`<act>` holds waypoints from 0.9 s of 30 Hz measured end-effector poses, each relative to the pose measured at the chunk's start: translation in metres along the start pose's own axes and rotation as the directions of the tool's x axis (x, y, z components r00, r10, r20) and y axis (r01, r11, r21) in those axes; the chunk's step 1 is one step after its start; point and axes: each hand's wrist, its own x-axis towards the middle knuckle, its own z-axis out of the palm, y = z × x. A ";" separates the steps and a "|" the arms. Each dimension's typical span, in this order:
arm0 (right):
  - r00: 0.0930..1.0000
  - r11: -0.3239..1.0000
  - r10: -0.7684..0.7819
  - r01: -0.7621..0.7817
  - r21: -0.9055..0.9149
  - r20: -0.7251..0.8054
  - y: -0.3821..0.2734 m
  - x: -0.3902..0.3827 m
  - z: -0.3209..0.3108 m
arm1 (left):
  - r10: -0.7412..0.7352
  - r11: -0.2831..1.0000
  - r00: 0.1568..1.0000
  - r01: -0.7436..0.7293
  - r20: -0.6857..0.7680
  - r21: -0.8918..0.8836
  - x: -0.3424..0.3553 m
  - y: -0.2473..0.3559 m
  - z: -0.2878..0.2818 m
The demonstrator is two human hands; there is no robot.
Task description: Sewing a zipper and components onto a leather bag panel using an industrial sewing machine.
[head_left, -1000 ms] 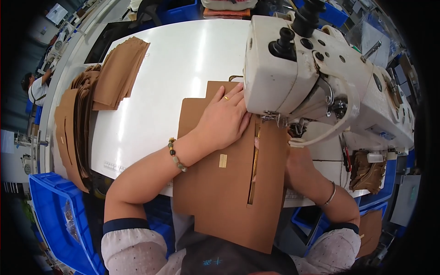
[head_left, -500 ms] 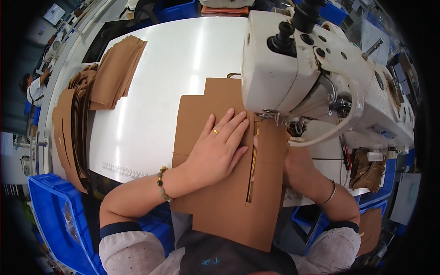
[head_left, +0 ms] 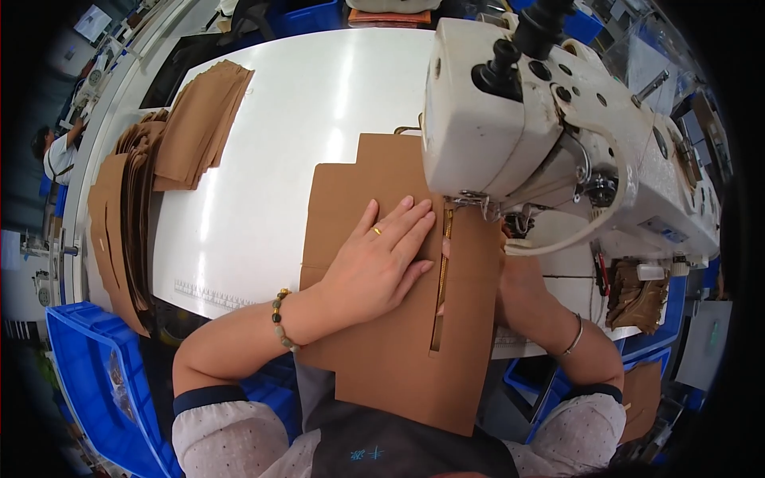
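A brown panel (head_left: 374, 350), leather-like with stepped corners, lies under the head of a white sewing machine (head_left: 486, 119) and hangs over the table's near edge. A long narrow slot runs down its right part, with a gold-toothed zipper (head_left: 445, 255) showing inside. My left hand (head_left: 382, 259) rests flat on the panel, left of the slot, fingers stretched toward the presser foot (head_left: 474, 199). My right hand (head_left: 522, 283) reaches beneath the panel's right edge. The panel covers most of its fingers, though a little skin shows through the slot.
Brown cut pieces are stacked (head_left: 119, 231) at the table's left, beside another fanned pile (head_left: 207, 123). Small brown pieces (head_left: 635, 299) lie at the right, near a red-handled tool (head_left: 602, 275). A blue crate (head_left: 103, 382) stands at lower left. Another person (head_left: 60, 155) sits far left.
My left fingertips have slid slightly toward me on the panel. A bit more skin shows through the slot. The panel stays nearly in place under the machine.
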 end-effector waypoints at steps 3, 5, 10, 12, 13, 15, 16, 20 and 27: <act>1.000 0.999 -0.009 0.009 -0.052 0.001 0.000 -0.001 0.001 | 0.002 1.000 1.000 -0.002 0.022 -0.004 0.000 -0.001 -0.001; 1.000 0.998 0.006 -0.005 -0.055 0.017 0.000 -0.001 0.002 | 0.015 1.000 0.999 -0.014 0.034 -0.024 0.000 -0.002 -0.001; 1.000 0.999 -0.005 0.005 -0.046 0.010 0.002 -0.002 0.002 | 0.052 0.998 0.998 -0.051 0.023 -0.028 0.002 -0.005 0.000; 1.000 0.999 -0.010 0.010 -0.048 -0.003 0.003 -0.002 0.003 | 0.058 0.998 0.998 -0.058 0.023 -0.020 0.003 -0.005 0.001; 1.000 0.998 -0.006 0.006 -0.057 -0.003 0.003 -0.002 0.003 | 0.064 0.998 0.997 -0.064 0.033 0.004 0.003 -0.004 0.001; 1.000 0.998 -0.001 0.000 -0.067 -0.003 0.003 -0.002 0.004 | 0.071 0.997 0.996 -0.073 0.044 0.029 0.003 -0.003 0.001; 1.000 0.996 -0.006 0.007 -0.094 0.004 0.002 -0.002 0.005 | 0.077 0.996 0.996 -0.078 0.041 0.044 0.003 -0.003 0.002; 1.000 0.997 -0.020 0.018 -0.074 -0.022 0.003 -0.002 0.005 | 0.083 0.994 0.995 -0.087 0.049 0.071 0.003 -0.003 0.001; 1.000 0.999 -0.007 0.005 -0.053 -0.021 0.002 -0.002 0.005 | 0.087 0.995 0.995 -0.089 0.039 0.047 0.003 -0.003 0.002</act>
